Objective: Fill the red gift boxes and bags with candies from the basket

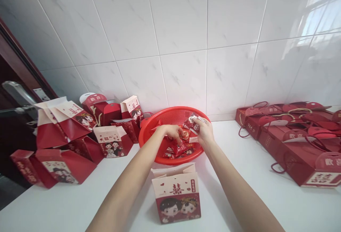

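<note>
A red plastic basket (173, 110) stands against the wall with small wrapped packets inside. My left hand (174, 132) reaches into it, fingers bent down and closed at a red packet (180, 149); what they grip is partly hidden. My right hand (204, 129), at the basket's right side, pinches a dotted black-and-white packet with red parts (194, 122). In front of the basket, between my forearms, an open-topped red and cream box (178, 199) with two cartoon faces stands upright on the white table.
Several red and cream boxes (112, 142) stand at the left, some stacked, near a dark door with a metal handle (18, 92). Rows of red boxes with cord handles (295, 154) fill the right side. A tiled wall (183, 79) rises behind the white table (106, 196).
</note>
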### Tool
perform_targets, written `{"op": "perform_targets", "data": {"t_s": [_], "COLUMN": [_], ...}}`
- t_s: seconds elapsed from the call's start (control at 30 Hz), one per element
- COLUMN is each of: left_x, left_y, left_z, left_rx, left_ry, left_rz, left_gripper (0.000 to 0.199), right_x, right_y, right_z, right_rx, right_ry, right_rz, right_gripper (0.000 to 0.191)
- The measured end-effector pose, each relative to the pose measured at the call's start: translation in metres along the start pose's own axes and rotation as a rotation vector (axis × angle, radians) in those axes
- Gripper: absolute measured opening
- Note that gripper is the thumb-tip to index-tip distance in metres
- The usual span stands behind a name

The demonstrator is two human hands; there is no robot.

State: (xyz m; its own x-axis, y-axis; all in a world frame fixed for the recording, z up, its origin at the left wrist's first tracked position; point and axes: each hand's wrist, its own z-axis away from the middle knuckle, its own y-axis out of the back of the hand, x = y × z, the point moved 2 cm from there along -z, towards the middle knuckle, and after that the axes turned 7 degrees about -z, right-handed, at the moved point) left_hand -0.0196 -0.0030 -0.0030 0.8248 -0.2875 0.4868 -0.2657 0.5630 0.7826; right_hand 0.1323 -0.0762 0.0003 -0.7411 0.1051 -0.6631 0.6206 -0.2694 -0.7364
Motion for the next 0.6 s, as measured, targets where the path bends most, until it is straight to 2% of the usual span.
{"op": "perform_targets", "data": {"t_s": [0.1, 0.23, 0.3, 0.4, 0.5, 0.6], "left_x": [0.0, 0.001, 0.0, 0.002, 0.005, 0.009], "left_y": [0.0, 0.0, 0.003, 0.013, 0.023, 0.029], "left_z": [0.001, 0.006, 0.009, 0.012, 0.015, 0.017], "left_rx": [-0.027, -0.116, -0.078, 0.167, 0.435, 0.587], "left_ry": [0.021, 0.011, -0.011, -0.087, -0.167, -0.252], "left_rz": [-0.012, -0.021, 0.004, 0.138, 0.367, 0.591], "left_gripper": [0.038, 0.025, 0.02, 0.019, 0.029, 0.041], "right_x": [0.001, 0.002, 0.002, 0.001, -0.001, -0.002], "right_y": [0.001, 0.002, 0.001, -0.001, -0.003, -0.003], "right_z": [-0.002, -0.004, -0.004, -0.001, 0.002, 0.003], "right_rx": [-0.011, -0.022, -0.027, -0.029, -0.025, -0.008], "right_ry": [-0.003, 0.025, 0.033, 0.039, 0.039, 0.017], "right_rz": [0.005, -0.014, -0.022, -0.036, -0.044, -0.034], "right_gripper": [0.021, 0.02, 0.019, 0.015, 0.012, 0.013]}}
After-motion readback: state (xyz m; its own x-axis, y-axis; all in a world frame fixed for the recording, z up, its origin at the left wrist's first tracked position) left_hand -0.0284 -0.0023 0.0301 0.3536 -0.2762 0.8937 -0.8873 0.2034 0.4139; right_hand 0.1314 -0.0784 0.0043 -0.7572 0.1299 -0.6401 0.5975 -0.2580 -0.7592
